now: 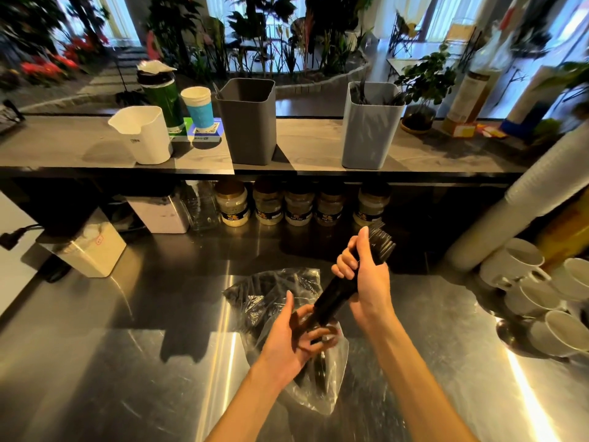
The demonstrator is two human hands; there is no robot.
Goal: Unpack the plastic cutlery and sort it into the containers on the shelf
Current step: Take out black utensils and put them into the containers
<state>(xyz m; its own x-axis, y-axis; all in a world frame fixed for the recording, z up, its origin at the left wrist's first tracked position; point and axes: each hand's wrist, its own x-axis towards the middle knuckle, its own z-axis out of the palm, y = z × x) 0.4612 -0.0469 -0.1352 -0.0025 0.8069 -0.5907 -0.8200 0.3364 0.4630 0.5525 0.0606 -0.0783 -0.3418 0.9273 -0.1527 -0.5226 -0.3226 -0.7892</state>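
My right hand (366,275) grips a thick bundle of black plastic cutlery (338,295), its heads fanned out at the upper end. My left hand (299,333) curls round the bundle's lower end, just above a clear plastic bag (331,378) lying on the steel counter. A second clear bag with black cutlery (271,291) lies behind the hands. On the shelf stand a dark grey container (247,122) and a light grey container (369,129); the light one holds some black cutlery.
A white jug (143,135), a green can and a blue-banded cup (197,106) stand on the shelf's left. Spice jars (299,202) line up under the shelf. White mugs (541,291) and a leaning cup stack (526,189) sit at right.
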